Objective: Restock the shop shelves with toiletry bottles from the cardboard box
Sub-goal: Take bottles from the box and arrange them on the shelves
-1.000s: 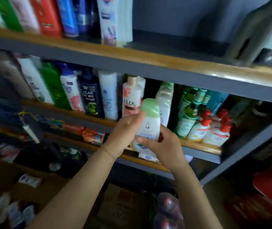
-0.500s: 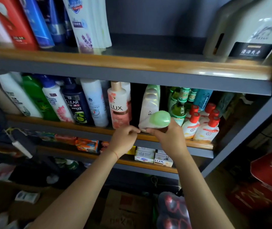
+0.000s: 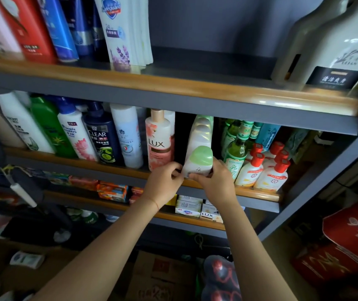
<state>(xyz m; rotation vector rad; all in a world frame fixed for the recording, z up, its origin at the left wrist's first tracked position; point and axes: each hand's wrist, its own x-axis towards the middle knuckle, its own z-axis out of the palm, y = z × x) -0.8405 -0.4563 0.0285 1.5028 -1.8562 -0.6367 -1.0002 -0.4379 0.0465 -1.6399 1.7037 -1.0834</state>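
Both hands pinching a green-capped white bottle [image 3: 198, 162] on the middle shelf [image 3: 117, 170], left hand [image 3: 165, 184] at nine o'clock, right hand [image 3: 217, 183] at three, LUX bottle [image 3: 159, 142] just beside

A tall grey shelf rack [image 3: 217, 114] with wooden front edges [image 3: 173, 85] stands against a grey-blue wall [image 3: 206, 22]. The light is dim. Down low, the floor [image 3: 282, 268] looks brownish, maybe bare concrete.
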